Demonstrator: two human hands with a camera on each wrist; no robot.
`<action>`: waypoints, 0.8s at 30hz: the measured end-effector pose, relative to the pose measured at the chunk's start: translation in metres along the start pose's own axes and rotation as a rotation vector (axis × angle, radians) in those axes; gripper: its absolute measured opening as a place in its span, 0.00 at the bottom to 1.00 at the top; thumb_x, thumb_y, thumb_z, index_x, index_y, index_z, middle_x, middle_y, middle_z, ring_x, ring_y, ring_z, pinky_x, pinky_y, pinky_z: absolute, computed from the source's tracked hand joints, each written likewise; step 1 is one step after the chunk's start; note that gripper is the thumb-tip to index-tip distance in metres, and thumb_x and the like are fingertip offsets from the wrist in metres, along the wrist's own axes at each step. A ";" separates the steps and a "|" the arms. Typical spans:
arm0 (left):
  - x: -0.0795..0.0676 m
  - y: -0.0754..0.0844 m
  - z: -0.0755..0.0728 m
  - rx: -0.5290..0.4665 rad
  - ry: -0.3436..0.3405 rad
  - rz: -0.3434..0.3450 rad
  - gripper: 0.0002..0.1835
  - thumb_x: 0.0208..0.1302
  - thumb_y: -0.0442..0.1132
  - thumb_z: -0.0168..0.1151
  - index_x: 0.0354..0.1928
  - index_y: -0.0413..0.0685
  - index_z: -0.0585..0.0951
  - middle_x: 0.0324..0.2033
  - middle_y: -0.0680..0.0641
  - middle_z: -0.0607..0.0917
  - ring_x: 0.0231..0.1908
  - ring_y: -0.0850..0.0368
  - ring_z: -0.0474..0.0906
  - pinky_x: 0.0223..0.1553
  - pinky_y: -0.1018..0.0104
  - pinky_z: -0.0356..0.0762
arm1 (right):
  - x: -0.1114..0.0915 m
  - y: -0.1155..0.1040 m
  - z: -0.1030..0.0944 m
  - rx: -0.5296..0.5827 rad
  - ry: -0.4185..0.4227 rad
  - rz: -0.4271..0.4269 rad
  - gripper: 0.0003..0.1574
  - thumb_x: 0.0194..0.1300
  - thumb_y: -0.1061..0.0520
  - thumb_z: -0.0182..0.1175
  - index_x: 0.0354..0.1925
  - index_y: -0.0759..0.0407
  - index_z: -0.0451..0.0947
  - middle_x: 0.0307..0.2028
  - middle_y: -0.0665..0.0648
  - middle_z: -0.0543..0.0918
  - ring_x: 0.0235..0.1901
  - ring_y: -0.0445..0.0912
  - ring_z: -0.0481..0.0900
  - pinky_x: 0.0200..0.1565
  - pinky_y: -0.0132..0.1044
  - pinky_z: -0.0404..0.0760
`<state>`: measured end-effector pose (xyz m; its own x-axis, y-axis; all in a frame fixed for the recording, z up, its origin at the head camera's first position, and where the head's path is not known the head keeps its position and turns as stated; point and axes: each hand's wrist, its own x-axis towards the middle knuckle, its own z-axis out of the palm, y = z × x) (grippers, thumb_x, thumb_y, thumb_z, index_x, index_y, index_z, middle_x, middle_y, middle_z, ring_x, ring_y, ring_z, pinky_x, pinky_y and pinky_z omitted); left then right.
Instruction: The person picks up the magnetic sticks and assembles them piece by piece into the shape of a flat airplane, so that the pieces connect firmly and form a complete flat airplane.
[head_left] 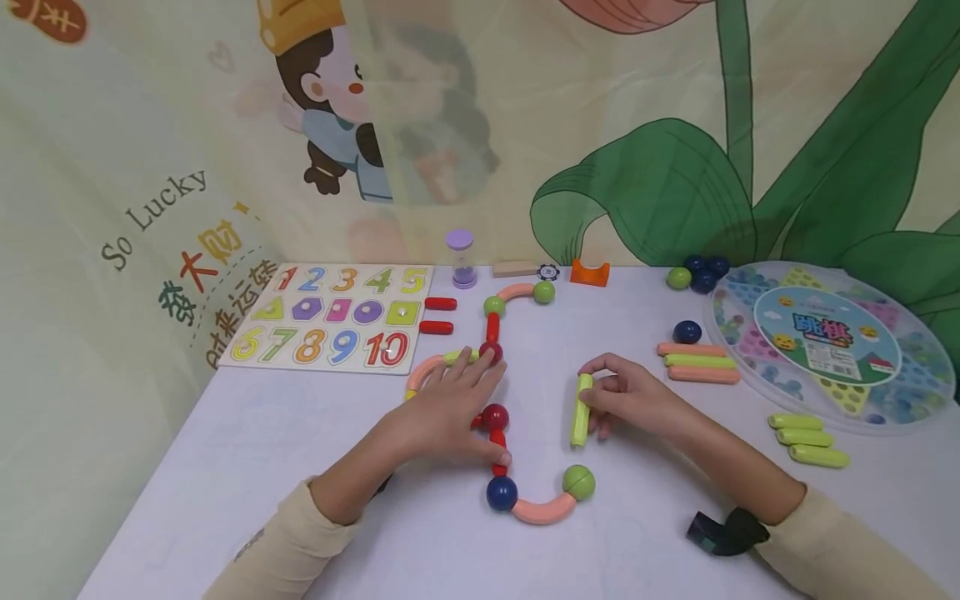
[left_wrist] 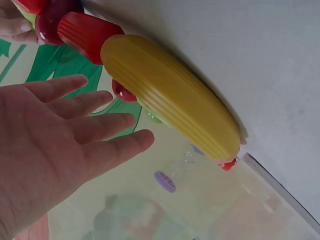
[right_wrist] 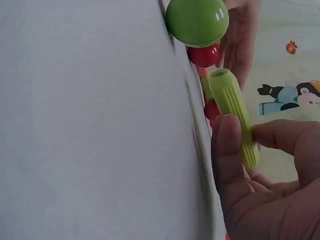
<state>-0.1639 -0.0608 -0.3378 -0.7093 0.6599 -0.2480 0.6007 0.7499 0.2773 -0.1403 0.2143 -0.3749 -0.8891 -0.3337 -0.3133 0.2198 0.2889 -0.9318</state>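
Observation:
My right hand (head_left: 630, 398) pinches a straight yellow-green magnetic rod (head_left: 581, 410) between thumb and fingers; in the right wrist view the rod (right_wrist: 234, 112) tilts, its round end pointing up. Fingers extended, my left hand (head_left: 450, 408) reaches over a linked chain of rods and balls. Its thumb lies at a red rod (head_left: 498, 450) between a red ball (head_left: 496, 416) and a blue ball (head_left: 502, 493). From the blue ball a curved pink rod (head_left: 543, 510) leads to a green ball (head_left: 578, 482). A curved yellow rod (left_wrist: 170, 95) shows beside the left fingers in the left wrist view.
Left stands a number puzzle board (head_left: 322, 321), with two red rods (head_left: 437, 327) beside it. A purple hourglass (head_left: 462, 260) and an orange block (head_left: 590, 273) stand behind. Right are a round game box (head_left: 720, 333), several loose rods (head_left: 819, 456) and balls (head_left: 687, 332).

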 end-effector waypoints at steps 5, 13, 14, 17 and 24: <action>0.003 -0.001 0.000 -0.028 0.021 -0.029 0.55 0.41 0.67 0.64 0.70 0.55 0.52 0.69 0.50 0.48 0.67 0.46 0.35 0.59 0.40 0.49 | 0.004 0.004 0.003 -0.022 -0.201 0.013 0.26 0.59 0.54 0.60 0.52 0.63 0.65 0.27 0.66 0.80 0.22 0.56 0.79 0.28 0.40 0.80; 0.004 -0.005 0.000 -0.022 0.058 -0.038 0.50 0.47 0.64 0.62 0.69 0.54 0.53 0.69 0.50 0.49 0.67 0.45 0.37 0.60 0.43 0.48 | -0.003 -0.001 0.007 -0.142 -0.271 -0.013 0.22 0.57 0.51 0.62 0.48 0.59 0.70 0.24 0.64 0.78 0.19 0.53 0.75 0.25 0.38 0.78; 0.004 -0.005 0.000 -0.022 0.063 -0.041 0.50 0.47 0.64 0.62 0.69 0.55 0.53 0.69 0.50 0.49 0.67 0.45 0.38 0.60 0.43 0.48 | -0.004 -0.002 0.007 -0.173 -0.269 -0.020 0.22 0.57 0.51 0.62 0.48 0.58 0.71 0.24 0.63 0.78 0.19 0.52 0.74 0.26 0.38 0.78; 0.005 -0.006 0.000 -0.019 0.073 -0.040 0.49 0.47 0.64 0.62 0.69 0.55 0.54 0.68 0.49 0.50 0.67 0.44 0.39 0.60 0.43 0.48 | -0.009 -0.006 0.003 -0.271 -0.251 -0.057 0.20 0.59 0.50 0.60 0.48 0.57 0.73 0.23 0.61 0.77 0.20 0.52 0.73 0.25 0.37 0.76; 0.009 -0.012 -0.002 -0.027 0.062 -0.030 0.47 0.50 0.67 0.56 0.69 0.57 0.53 0.69 0.52 0.49 0.67 0.45 0.38 0.61 0.43 0.46 | -0.035 -0.012 -0.046 -0.856 0.194 -0.119 0.17 0.57 0.55 0.62 0.45 0.58 0.77 0.28 0.52 0.78 0.25 0.46 0.72 0.24 0.33 0.74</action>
<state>-0.1778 -0.0639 -0.3409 -0.7487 0.6323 -0.1991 0.5693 0.7671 0.2958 -0.1308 0.2641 -0.3446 -0.9565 -0.2687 -0.1139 -0.1850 0.8602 -0.4752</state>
